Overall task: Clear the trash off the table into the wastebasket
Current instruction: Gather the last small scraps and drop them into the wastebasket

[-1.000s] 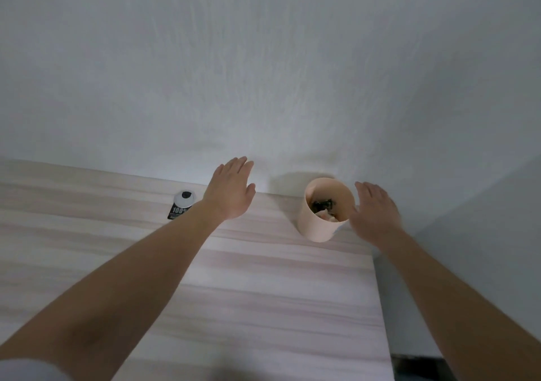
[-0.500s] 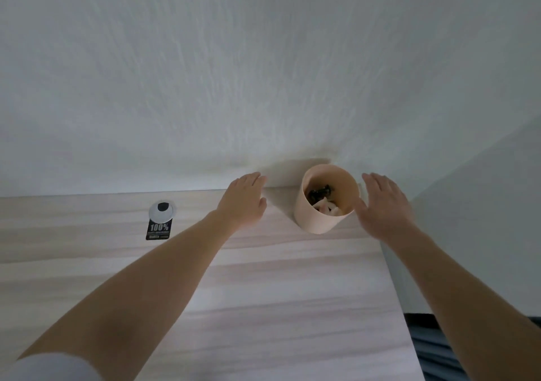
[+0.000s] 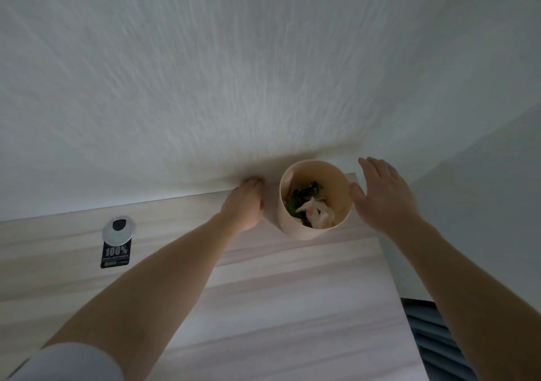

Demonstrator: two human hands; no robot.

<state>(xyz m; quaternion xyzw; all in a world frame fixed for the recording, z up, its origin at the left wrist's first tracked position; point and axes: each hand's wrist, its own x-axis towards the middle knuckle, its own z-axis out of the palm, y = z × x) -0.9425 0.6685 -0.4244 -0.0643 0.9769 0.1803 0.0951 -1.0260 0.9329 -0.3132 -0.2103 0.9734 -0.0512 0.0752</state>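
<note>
A small peach-coloured wastebasket stands at the far right corner of the pale wooden table, against the white wall. Inside it lie dark scraps and crumpled white paper. My left hand is just left of the basket, fingers extended toward the wall, close to its side. My right hand hovers open just right of the basket, thumb near the rim. Neither hand holds anything. Whether either hand touches the basket is unclear.
A black-and-grey tag reading "100%" lies flat on the table at the left. The table's right edge runs beside the basket; beyond it are a grey wall and a dark ribbed object below.
Both hands have moved forward to flank the wastebasket, the left one closing in from the left. The view has shifted, so the basket and tag appear larger and lower.
</note>
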